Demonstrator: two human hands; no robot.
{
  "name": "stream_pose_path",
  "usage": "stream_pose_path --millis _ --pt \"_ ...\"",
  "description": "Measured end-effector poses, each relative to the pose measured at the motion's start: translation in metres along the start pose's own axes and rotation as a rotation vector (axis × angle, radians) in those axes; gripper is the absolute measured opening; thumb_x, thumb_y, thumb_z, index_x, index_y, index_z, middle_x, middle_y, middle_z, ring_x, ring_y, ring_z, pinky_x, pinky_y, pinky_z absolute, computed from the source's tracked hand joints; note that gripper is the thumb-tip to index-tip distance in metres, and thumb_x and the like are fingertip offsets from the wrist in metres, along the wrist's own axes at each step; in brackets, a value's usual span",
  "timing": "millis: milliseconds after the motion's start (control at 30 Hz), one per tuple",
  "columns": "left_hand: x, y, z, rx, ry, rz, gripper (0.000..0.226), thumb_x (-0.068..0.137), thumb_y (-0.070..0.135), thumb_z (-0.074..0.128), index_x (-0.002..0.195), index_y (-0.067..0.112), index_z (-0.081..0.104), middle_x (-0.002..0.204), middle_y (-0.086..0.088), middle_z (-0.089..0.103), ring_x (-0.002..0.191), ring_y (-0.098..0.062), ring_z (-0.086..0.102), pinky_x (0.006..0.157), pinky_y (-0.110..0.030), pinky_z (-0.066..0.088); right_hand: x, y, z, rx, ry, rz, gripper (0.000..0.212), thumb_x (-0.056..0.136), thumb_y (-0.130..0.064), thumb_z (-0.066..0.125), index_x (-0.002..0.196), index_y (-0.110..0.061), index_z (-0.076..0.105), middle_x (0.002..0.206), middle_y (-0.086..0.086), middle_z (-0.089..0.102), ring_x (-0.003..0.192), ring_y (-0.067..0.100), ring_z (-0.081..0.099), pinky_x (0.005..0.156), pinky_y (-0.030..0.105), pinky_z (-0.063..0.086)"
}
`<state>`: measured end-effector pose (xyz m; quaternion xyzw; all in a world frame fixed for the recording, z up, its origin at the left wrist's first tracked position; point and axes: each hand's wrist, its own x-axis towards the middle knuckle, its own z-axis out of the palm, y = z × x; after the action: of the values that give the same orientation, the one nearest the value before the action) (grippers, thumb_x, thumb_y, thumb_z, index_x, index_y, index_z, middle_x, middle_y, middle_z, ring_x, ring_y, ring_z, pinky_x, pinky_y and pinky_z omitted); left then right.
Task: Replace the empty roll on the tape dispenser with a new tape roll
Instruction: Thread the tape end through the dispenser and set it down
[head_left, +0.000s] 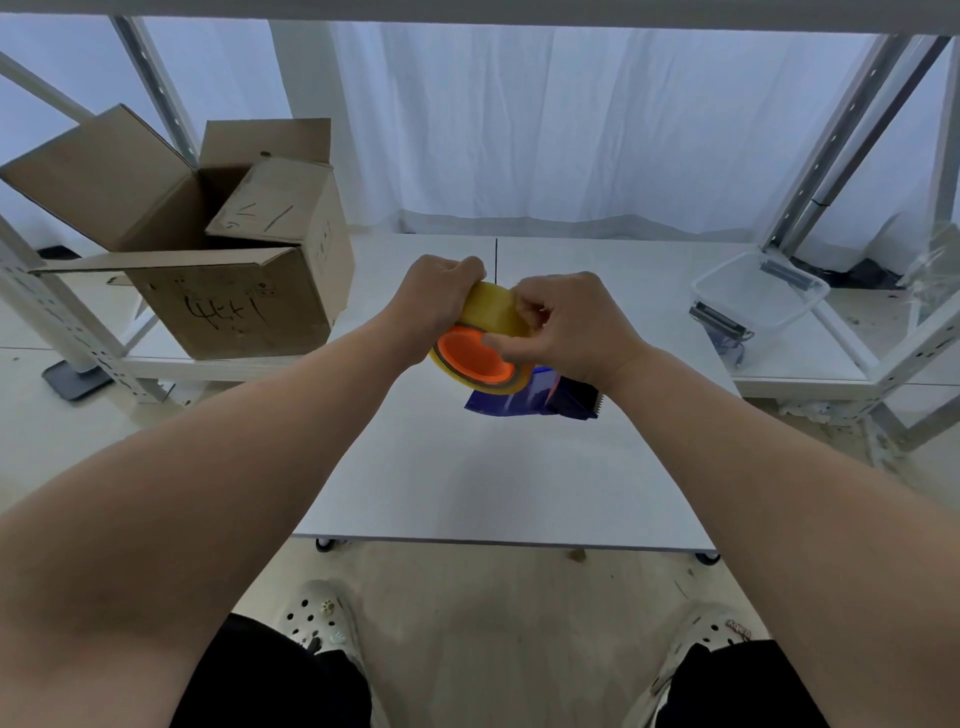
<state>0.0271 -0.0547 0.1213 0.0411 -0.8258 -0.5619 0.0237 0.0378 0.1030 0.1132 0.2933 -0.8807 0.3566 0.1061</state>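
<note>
A yellowish clear tape roll (491, 312) sits around the orange hub (475, 357) of a tape dispenser, held above the white table (467, 483). The dispenser's dark blue body (535, 397) with a toothed blade hangs below my right wrist. My left hand (434, 299) grips the roll's far left side. My right hand (566, 325) pinches at the roll's outer surface with curled fingers, and its thumb lies against the orange hub. Whether a loose tape end is lifted I cannot tell.
An open cardboard box (218, 249) stands on a low shelf at the left. A clear plastic bin (758, 299) sits on the shelf at the right. Metal rack posts frame both sides, with a white curtain behind.
</note>
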Motion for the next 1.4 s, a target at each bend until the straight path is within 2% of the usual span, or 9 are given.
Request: stream_pose_path --millis 67,167,300,433,600,833,967,1133,1400 --pt "0.000 0.001 0.000 0.001 0.005 -0.002 0.022 0.090 0.027 0.046 0.077 0.010 0.051 0.072 -0.016 0.049 0.065 -0.024 0.048 0.060 -0.030 0.040 0.000 0.001 -0.001 0.034 -0.007 0.009 0.031 0.068 -0.035 0.079 0.082 -0.023 0.053 0.071 -0.002 0.058 0.066 0.017 0.057 0.064 0.031 0.049" --pt "-0.001 0.002 -0.001 -0.018 -0.006 0.022 0.026 0.093 0.028 0.044 0.080 0.007 0.055 0.070 -0.008 0.054 0.064 -0.018 0.052 0.062 -0.027 0.043 -0.002 -0.001 -0.004 0.057 0.004 0.021 0.049 0.069 -0.037 0.079 0.112 -0.025 0.059 0.091 -0.001 0.067 0.084 0.019 0.065 0.080 0.034 0.055" --pt "-0.004 0.002 -0.001 0.042 -0.111 0.147 0.030 0.098 0.027 0.037 0.097 0.009 0.061 0.085 -0.001 0.061 0.078 -0.013 0.057 0.071 -0.026 0.048 -0.001 0.002 -0.007 0.050 0.070 0.062 0.043 0.068 -0.037 0.079 0.102 -0.019 0.058 0.085 -0.002 0.065 0.081 0.020 0.064 0.075 0.032 0.055" --pt "-0.005 -0.001 0.002 0.081 -0.143 0.218 0.028 0.099 0.027 0.034 0.092 0.008 0.054 0.080 -0.007 0.052 0.071 -0.014 0.049 0.067 -0.027 0.040 -0.001 0.005 -0.007 0.041 0.093 0.085 0.038 0.067 -0.033 0.080 0.080 -0.016 0.049 0.066 -0.003 0.054 0.061 0.016 0.051 0.059 0.031 0.044" --pt "0.000 -0.005 0.000 0.077 -0.028 0.259 0.032 0.097 0.018 0.031 0.082 0.003 0.056 0.071 -0.007 0.051 0.071 -0.019 0.048 0.070 -0.034 0.039 0.001 -0.002 -0.004 0.091 0.053 0.052 0.039 0.071 -0.037 0.077 0.104 -0.027 0.057 0.088 0.000 0.067 0.081 0.019 0.064 0.075 0.034 0.057" --pt "0.001 -0.001 0.001 0.021 0.040 0.241 0.034 0.095 0.014 0.031 0.083 0.001 0.060 0.074 -0.011 0.055 0.073 -0.021 0.051 0.069 -0.034 0.042 0.004 0.001 -0.002 0.066 0.097 0.032 0.035 0.070 -0.037 0.076 0.084 -0.012 0.056 0.077 0.010 0.064 0.072 0.027 0.059 0.068 0.042 0.053" --pt "0.005 -0.002 -0.001 0.029 0.041 0.240 0.033 0.095 0.016 0.031 0.075 0.008 0.057 0.066 -0.004 0.052 0.072 -0.022 0.050 0.069 -0.036 0.041 0.003 -0.002 -0.003 0.116 0.082 0.048 0.043 0.072 -0.037 0.076 0.109 -0.025 0.058 0.090 0.001 0.067 0.083 0.020 0.063 0.076 0.035 0.057" --pt "0.003 -0.002 0.002 0.062 0.055 0.239 0.032 0.095 0.015 0.032 0.088 0.001 0.060 0.082 -0.016 0.056 0.076 -0.021 0.053 0.073 -0.035 0.046 0.004 -0.001 -0.003 0.088 0.093 0.042 0.039 0.073 -0.038 0.076 0.103 -0.022 0.059 0.096 0.004 0.067 0.083 0.020 0.062 0.076 0.036 0.058" --pt "0.005 0.000 0.003 0.106 0.084 0.238 0.035 0.096 0.015 0.030 0.086 0.001 0.061 0.081 -0.011 0.057 0.081 -0.023 0.054 0.076 -0.036 0.045 0.004 -0.002 -0.002 0.112 0.071 0.048 0.040 0.073 -0.037 0.076 0.106 -0.026 0.056 0.094 -0.002 0.062 0.085 0.020 0.061 0.076 0.035 0.058"
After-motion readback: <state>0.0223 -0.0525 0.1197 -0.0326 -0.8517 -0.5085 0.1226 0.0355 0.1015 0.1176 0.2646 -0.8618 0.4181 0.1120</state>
